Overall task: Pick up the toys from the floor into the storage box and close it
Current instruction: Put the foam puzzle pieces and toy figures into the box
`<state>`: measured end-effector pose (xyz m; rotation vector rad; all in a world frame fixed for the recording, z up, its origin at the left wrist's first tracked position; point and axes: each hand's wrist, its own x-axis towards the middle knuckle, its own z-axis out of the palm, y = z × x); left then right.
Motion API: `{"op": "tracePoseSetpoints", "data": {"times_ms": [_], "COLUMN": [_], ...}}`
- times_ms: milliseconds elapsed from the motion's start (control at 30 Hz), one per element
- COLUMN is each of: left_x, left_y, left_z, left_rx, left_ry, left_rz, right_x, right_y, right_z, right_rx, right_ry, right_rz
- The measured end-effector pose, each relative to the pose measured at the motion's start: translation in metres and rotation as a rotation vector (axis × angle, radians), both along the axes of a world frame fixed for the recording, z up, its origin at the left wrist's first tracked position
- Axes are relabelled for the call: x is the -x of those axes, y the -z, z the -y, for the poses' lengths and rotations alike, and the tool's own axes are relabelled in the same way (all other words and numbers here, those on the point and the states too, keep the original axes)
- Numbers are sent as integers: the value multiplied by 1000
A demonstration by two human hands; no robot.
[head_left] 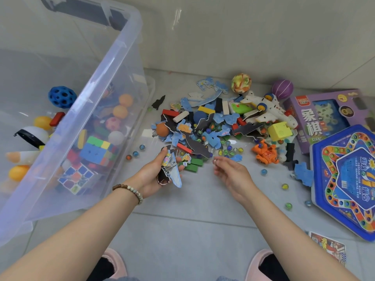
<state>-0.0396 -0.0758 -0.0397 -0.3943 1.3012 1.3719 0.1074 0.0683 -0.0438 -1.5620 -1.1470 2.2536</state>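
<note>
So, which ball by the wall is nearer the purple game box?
The purple striped ball, at a corner of the purple game box; the mottled orange-and-green ball lies further left, beyond the white toy plane.

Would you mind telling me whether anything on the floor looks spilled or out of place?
Yes: small glass marbles lie scattered loose over the grey tiled floor, well outside the mixed toy pile, some beside the blue hexagonal game board.

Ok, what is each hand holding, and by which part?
The left hand grips a bundle of puzzle pieces round its upper half. The right hand pinches a small clear thing, perhaps a marble, between its fingertips.
</note>
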Motion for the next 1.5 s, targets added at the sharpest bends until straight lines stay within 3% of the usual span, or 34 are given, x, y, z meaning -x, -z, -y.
{"op": "tracePoseSetpoints", "data": {"times_ms": [100,167,267,367,500,667,800,900,1167,1333,1500], "left_x": [6,9,13,15,18,27,37,45,49,48,48], "left_y": [0,1,4,4,3,1,-3,-4,0,-6,-13], "left_z": [-4,-5,-7,-9,-12,-11,-8,-6,1,2,3], "left_rx": [-15,-17,-15,-24,-13,3,7,13,31,47,65], "left_ry": [-8,-4,-5,8,9,-5,-20,-40,-102,-124,-147], "left_rz": [-11,-13,-20,-23,-36,-33,-30,-37,-40,-43,-44], "right_x": [19,31,42,48,54,55,66,86,124,135,151], "right_y": [-16,-20,-14,0,10,-1,-15,-23,-16,-21,-21], "right_z": [-7,-13,-18,-16,-17,-20,-21,-20,-4,-6,-1], "right_rx": [178,149,-290,-689,-778,-617,-148,59,259,413,371], "right_ry": [30,-64,-417,-607,-668,-681,-555,-440,-177,-92,-126], "right_rz": [-160,-112,199,324,360,133,-124,-234,15,26,35]}}
